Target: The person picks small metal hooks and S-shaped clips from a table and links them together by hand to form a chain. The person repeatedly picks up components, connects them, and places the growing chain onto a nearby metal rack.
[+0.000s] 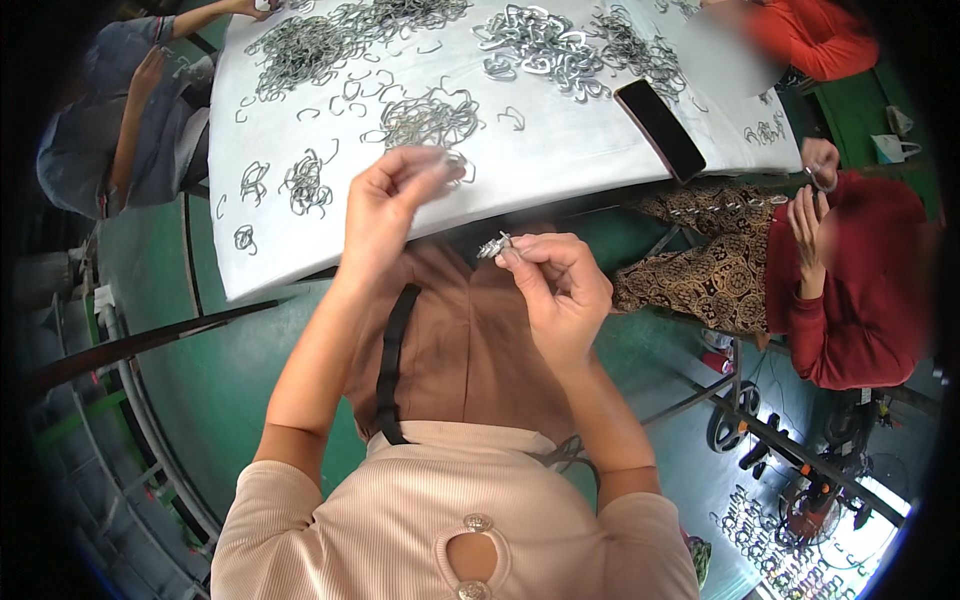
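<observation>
My left hand (388, 205) is raised over the near edge of the white-covered table (560, 165), slightly blurred. Its thumb and fingers pinch a small bent metal wire piece (462, 170), whose exact shape is smeared. Lower and to the right, my right hand (565, 290) is held above my lap, in front of the table edge. Between its thumb and forefinger is a small silvery cluster of metal pieces (492, 247). Just beyond my left hand lies a loose pile of bent wire pieces (430, 118) on the cloth.
Larger heaps of wire pieces (310, 45) and shinier metal loops (535, 50) cover the table's far side. Small clusters (305, 185) lie at left. A dark phone (660, 128) rests at the right edge. Co-workers sit at left and right, one in a dark red top (865, 280).
</observation>
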{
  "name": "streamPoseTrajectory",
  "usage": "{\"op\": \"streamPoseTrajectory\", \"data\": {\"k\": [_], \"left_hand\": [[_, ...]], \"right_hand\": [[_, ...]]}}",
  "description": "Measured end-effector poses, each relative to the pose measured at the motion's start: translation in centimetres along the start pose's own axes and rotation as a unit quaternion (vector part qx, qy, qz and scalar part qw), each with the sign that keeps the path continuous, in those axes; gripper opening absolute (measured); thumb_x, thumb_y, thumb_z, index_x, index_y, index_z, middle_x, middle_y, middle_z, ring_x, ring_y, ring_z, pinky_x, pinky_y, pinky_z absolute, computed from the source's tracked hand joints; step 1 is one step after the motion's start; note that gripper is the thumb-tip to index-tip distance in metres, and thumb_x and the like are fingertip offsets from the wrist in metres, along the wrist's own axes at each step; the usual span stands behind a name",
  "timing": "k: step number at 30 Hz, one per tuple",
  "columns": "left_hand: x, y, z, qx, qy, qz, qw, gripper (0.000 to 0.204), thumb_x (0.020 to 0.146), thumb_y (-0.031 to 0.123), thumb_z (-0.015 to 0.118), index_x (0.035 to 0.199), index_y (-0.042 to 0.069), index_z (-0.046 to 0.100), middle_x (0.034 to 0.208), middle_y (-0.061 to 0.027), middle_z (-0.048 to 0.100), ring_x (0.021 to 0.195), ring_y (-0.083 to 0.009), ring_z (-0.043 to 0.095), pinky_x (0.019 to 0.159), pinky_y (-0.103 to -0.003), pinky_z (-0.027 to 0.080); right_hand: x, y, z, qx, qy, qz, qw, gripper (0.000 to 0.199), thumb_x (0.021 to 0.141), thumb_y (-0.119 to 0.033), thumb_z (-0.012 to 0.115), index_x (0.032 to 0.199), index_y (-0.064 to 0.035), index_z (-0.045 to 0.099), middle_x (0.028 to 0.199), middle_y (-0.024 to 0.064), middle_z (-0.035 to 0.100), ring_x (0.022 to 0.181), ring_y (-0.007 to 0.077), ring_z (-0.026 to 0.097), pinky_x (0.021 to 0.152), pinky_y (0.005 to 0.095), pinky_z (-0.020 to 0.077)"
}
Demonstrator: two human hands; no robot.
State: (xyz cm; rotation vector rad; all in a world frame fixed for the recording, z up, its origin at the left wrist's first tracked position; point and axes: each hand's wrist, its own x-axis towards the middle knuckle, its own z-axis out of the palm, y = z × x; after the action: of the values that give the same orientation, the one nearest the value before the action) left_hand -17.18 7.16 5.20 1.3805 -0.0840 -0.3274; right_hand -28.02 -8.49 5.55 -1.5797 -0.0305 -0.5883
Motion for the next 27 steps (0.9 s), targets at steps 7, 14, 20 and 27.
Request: {"op": "streamPoseTrajectory", "data": {"k": [7, 14, 20, 27], "left_hand": [[-4.2, -0.2, 2.2, -0.076, 0.001, 0.049, 0.996, 0.009, 0.088, 0.002, 0.064, 0.097, 0.002, 0.060, 0.114, -0.0121, 0.064, 0.107, -0.0161, 0.059, 0.092, -0.031, 0.048], [-5.6, -1.4, 2.3, -0.078, 0.001, 0.071, 0.994, 0.011, 0.084, 0.001, 0.067, 0.094, 0.003, 0.064, 0.130, -0.0109, 0.049, 0.119, -0.0192, 0.049, 0.100, -0.035, 0.042], [-4.7, -4.0, 0.5, -0.006, -0.001, 0.104, 0.995, 0.012, 0.080, 0.005, 0.071, 0.092, 0.006, 0.067, 0.129, -0.0109, 0.052, 0.132, -0.0265, 0.039, 0.108, -0.040, 0.030], [-2.7, -7.3, -2.2, 0.030, -0.043, 0.116, 0.992, 0.012, 0.077, 0.005, 0.073, 0.087, 0.007, 0.068, 0.124, -0.0065, 0.055, 0.135, -0.0310, 0.036, 0.109, -0.042, 0.031]], "right_hand": [[-0.6, 1.5, 1.2, 0.006, -0.009, 0.044, 0.999, 0.009, 0.083, 0.008, 0.065, 0.088, 0.0021, 0.059, 0.088, 0.0107, 0.066, 0.081, 0.0160, 0.067, 0.070, 0.0269, 0.0560], [-1.0, 2.3, 2.5, -0.024, 0.006, 0.038, 0.999, 0.010, 0.082, 0.006, 0.067, 0.087, 0.0013, 0.060, 0.086, 0.0096, 0.066, 0.079, 0.0162, 0.066, 0.067, 0.0267, 0.0558], [-1.3, 2.9, 2.6, -0.113, -0.022, 0.041, 0.993, 0.018, 0.082, 0.002, 0.070, 0.095, -0.0007, 0.059, 0.087, 0.0085, 0.065, 0.074, 0.0147, 0.064, 0.063, 0.0252, 0.0523], [7.4, 4.9, 1.6, -0.182, -0.087, 0.087, 0.976, 0.013, 0.090, -0.006, 0.061, 0.101, 0.0007, 0.059, 0.083, 0.0088, 0.063, 0.070, 0.0123, 0.061, 0.059, 0.0252, 0.0474]]}}
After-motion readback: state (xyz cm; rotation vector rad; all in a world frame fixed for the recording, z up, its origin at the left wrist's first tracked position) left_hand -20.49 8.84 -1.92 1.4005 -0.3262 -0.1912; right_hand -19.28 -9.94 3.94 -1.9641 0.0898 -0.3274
